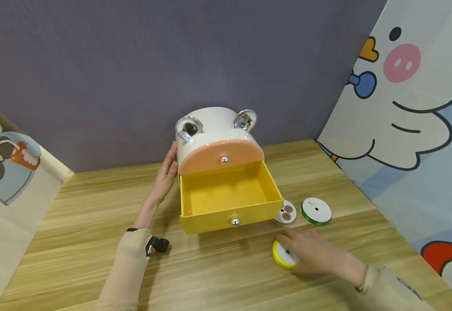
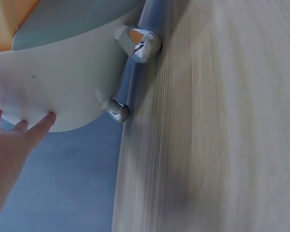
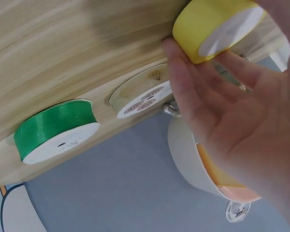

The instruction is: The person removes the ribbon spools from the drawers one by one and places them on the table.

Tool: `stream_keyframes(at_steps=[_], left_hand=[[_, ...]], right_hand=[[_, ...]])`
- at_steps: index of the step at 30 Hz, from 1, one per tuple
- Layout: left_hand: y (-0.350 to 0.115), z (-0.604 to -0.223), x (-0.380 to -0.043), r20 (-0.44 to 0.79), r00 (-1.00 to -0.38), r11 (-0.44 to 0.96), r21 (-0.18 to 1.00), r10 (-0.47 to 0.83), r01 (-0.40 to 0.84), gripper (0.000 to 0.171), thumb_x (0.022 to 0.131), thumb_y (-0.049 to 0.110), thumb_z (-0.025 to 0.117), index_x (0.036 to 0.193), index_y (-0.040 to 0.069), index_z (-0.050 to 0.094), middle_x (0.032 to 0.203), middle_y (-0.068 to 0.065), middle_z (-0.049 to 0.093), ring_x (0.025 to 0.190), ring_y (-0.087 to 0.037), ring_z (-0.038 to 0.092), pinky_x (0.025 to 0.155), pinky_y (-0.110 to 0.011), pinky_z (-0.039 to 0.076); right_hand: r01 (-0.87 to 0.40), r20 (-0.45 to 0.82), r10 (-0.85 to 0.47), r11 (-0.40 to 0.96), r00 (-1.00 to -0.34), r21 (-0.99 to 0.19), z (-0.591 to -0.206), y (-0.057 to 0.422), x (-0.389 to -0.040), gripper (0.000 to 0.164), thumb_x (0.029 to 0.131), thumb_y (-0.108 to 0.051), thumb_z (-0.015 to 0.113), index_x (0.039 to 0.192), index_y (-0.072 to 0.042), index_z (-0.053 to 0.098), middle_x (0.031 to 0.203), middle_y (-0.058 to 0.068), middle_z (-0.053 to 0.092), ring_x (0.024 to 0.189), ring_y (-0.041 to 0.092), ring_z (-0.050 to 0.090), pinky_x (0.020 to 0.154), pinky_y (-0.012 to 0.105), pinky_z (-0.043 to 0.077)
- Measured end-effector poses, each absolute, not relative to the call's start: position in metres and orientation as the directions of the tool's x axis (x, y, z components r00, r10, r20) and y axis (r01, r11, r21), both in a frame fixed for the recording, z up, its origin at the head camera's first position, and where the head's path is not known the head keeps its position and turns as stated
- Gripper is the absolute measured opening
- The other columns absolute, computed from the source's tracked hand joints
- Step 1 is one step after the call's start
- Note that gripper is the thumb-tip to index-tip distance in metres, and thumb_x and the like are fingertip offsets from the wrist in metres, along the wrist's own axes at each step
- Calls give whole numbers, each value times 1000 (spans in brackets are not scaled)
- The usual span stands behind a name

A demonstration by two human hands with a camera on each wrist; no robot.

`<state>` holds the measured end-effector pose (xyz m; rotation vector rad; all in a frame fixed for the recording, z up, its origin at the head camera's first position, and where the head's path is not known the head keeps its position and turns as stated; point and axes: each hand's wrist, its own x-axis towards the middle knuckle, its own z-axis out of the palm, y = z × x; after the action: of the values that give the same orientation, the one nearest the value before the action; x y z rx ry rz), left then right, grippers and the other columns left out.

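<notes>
A small white drawer cabinet (image 1: 216,123) with silver ears stands at the back of the table, its yellow lower drawer (image 1: 231,218) pulled out and bare inside. My left hand (image 1: 163,183) rests its fingertips against the cabinet's left side; the left wrist view shows the fingers (image 2: 42,124) extended on the white wall. At the front right, my right hand (image 1: 309,252) grips a spool of yellow ribbon (image 1: 282,258) by its edge. In the right wrist view, thumb and fingers curve round the yellow spool (image 3: 203,29), close to the tabletop.
A green ribbon spool (image 1: 316,211) lies on the wooden table (image 1: 93,216) to the right. Beside the drawer's right corner is a beige ribbon spool (image 1: 287,212), partly hidden by it. A grey wall (image 1: 152,77) backs the table, and cartoon panels flank both sides.
</notes>
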<state>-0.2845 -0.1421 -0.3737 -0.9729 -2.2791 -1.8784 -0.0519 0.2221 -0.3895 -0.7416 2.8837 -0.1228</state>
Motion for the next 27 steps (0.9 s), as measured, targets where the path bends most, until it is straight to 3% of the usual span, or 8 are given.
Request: stream_keyframes(at_steps=[8,19,27], left_hand=[[-143,-374,-285,401,-802,89,871,443,484,54,109,12,30,160,14,13,170,-7,1,157,-30,6,123,-62,15],[-142,-377,-287,399,-804,43,885,441,463,54,109,13,30,160,13,13,170,-6,0,156,-30,8,122,-61,19],[-142,-378,-286,397,-803,31,889,445,457,54,109,13,30,160,12,12,170,-7,-1,156,-32,9,120,-62,21]], right_hand=[[-485,-152,-489,872,-859,-62,-391,219,-50,80,67,-32,88,134,-5,55,119,7,59,105,26,64,85,45,58],[-478,-129,-486,874,-864,-90,-390,222,-50,85,68,-36,89,138,-3,53,129,10,59,115,29,61,94,49,54],[-502,-64,-503,864,-862,-33,-378,218,-45,76,75,-43,84,134,-4,57,126,8,62,111,26,63,89,45,57]])
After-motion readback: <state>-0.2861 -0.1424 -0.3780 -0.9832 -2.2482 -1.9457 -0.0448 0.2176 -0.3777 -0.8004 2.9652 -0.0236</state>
